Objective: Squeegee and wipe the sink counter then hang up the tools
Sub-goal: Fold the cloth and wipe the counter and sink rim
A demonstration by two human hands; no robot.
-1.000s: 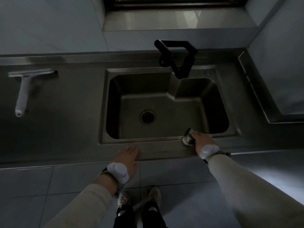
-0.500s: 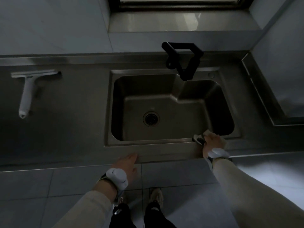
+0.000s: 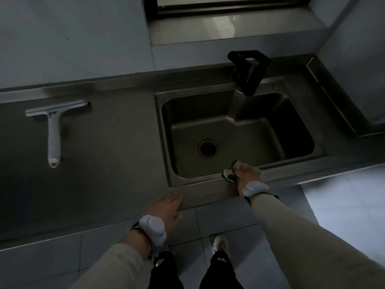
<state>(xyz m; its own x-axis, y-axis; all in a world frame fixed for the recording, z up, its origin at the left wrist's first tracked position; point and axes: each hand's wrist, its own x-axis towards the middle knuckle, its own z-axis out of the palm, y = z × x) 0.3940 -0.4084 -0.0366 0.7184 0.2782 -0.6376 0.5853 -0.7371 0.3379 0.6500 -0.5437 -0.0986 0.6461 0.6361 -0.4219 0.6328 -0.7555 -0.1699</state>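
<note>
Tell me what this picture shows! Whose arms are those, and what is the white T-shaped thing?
The camera sits on a person's head, looking down, so you see their own arms and feet. They stand at a metal counter with a sink and a black tap. The right hand holds a cloth on the sink's front edge. The left hand rests flat on the counter's edge. The white T-shaped thing is a squeegee, lying untouched on the counter.

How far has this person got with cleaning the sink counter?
Squeegeeing looks finished: the squeegee lies untouched on the counter, left of the sink. Wiping is in hand: the right hand presses a cloth on the sink's front rim; the left hand rests on the counter edge. Hanging up both tools remains.
</note>
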